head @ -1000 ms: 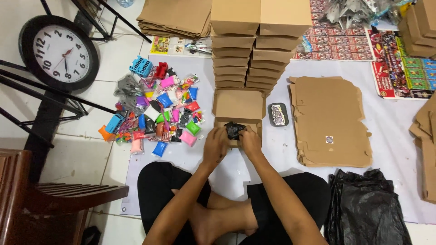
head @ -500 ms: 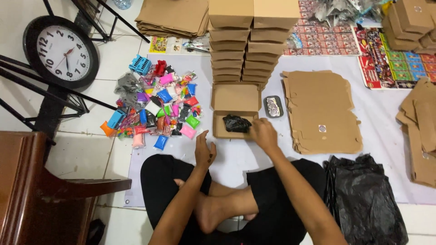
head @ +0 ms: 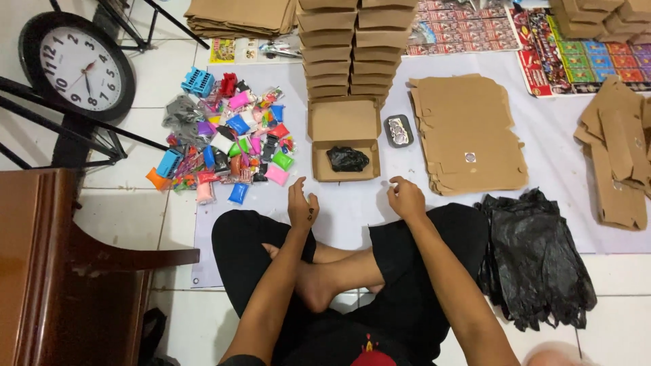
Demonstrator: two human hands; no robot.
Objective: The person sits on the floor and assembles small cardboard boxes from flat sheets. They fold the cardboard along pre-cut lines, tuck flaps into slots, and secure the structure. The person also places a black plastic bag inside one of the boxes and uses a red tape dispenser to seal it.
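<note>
With the crumpled black plastic bag (head: 348, 159) lying in the open brown cardboard box (head: 344, 141), left hand (head: 302, 205) and right hand (head: 405, 198) rest empty, fingers loosely curled, just short of it; closing the lid appears to be the pending step.

We see matt brown cardboard in the open box (head: 344, 139), which holds a crinkled, glossy black plastic bag (head: 348, 158). Shiny coloured plastic packets (head: 230, 146) lie on a smooth pale sheet (head: 352, 210). The floor (head: 135, 210) beneath is glazed white tile; the chair (head: 61, 271) is polished dark wood.
</note>
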